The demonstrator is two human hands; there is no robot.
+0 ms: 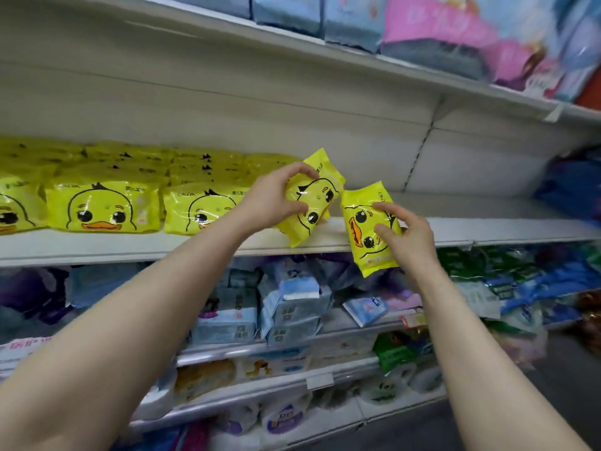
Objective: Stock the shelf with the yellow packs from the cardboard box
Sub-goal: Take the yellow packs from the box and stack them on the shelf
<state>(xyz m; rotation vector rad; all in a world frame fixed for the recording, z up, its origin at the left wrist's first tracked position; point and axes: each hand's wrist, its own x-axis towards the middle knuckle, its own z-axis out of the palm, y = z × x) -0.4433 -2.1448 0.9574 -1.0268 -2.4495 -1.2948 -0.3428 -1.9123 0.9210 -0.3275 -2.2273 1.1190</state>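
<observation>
My left hand [276, 198] grips a yellow duck-face pack [313, 203], tilted, over the front edge of the white middle shelf [487, 227]. My right hand [406, 237] holds a second yellow pack [366, 232] upright, just right of the first and in front of the shelf lip. Several matching yellow packs [102, 206] lie stacked in rows along the shelf to the left. The cardboard box is out of view.
The middle shelf is bare white to the right of my hands, up to blue packets [572, 190] at the far right. Blue and pink packs [439, 30] fill the shelf above. Lower shelves hold blue wipe packs [292, 307] and green packets [468, 265].
</observation>
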